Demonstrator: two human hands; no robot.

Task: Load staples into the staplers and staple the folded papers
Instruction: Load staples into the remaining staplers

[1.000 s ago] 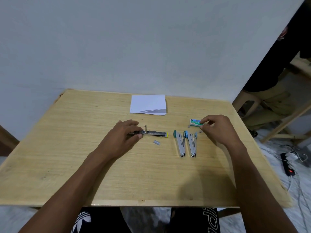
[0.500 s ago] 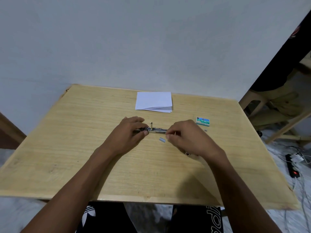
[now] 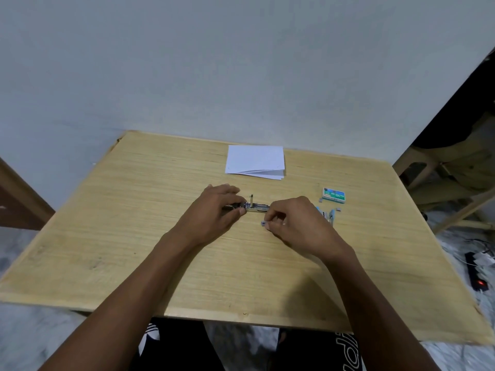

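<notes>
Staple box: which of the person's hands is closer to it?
Right. The right hand is just left of the staple box, nearer the person, pinching a strip; the left hand grips the stapler farther left.

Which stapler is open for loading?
The stapler gripped by the left hand, opened flat with its metal tray showing. The other two staplers, beyond the right hand, which pinches a staple strip, lie untouched.
</notes>
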